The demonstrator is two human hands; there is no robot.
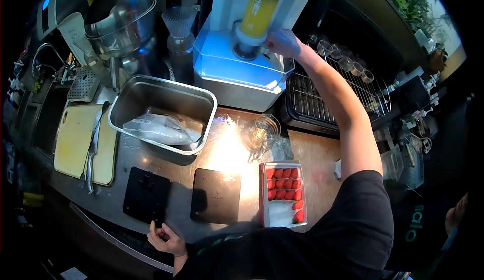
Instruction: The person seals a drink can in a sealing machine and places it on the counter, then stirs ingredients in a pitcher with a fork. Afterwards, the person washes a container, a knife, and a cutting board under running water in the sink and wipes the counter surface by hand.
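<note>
Reaching with the right hand (284, 43) to just beside the foot of a yellow can (255, 18), set on the stand (249, 39) of a machine (239, 92); too blurred to tell whether gripping anything. Holding the left hand (167, 240) well apart, half curled, near a black plate (146, 194) at the front of the counter (112, 195); impossible to tell any grip. Leaning near strawberries (284, 184) in a box (262, 199).

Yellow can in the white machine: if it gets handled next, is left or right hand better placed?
Right, likely. The right hand is up beside the base of the yellow can; the left hand is down near the black pad, well away.
</note>
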